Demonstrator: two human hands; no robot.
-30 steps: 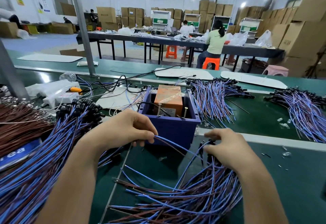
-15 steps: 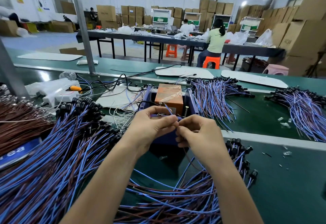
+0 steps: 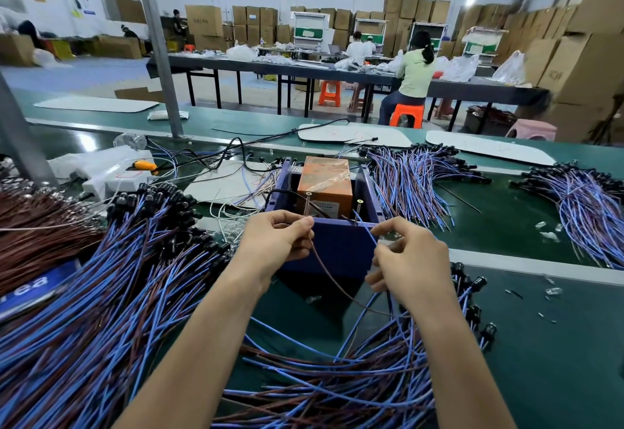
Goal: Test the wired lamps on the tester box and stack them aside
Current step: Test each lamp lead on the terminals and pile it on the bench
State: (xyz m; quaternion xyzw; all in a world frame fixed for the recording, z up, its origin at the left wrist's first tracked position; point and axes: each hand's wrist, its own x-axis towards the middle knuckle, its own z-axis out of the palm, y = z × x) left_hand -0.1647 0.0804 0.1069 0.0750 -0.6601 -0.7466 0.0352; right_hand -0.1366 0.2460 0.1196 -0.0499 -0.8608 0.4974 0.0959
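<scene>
Two thin wires are meeting the near rim of the square blue plastic tester box (image 3: 337,248): we are pinching the brown wire (image 3: 319,261) in our left hand (image 3: 275,244), the blue wire (image 3: 366,230) in our right hand (image 3: 413,260). Glossy wired lamps (image 3: 118,280) are lying heaped left of the box.

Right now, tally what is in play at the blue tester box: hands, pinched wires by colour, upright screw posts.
Hands: 2 (left hand, right hand)
Brown wire, pinched: 1 (brown wire)
Blue wire, pinched: 1 (blue wire)
Screw posts: 2 (left screw post, right screw post)
Total: 6
</scene>
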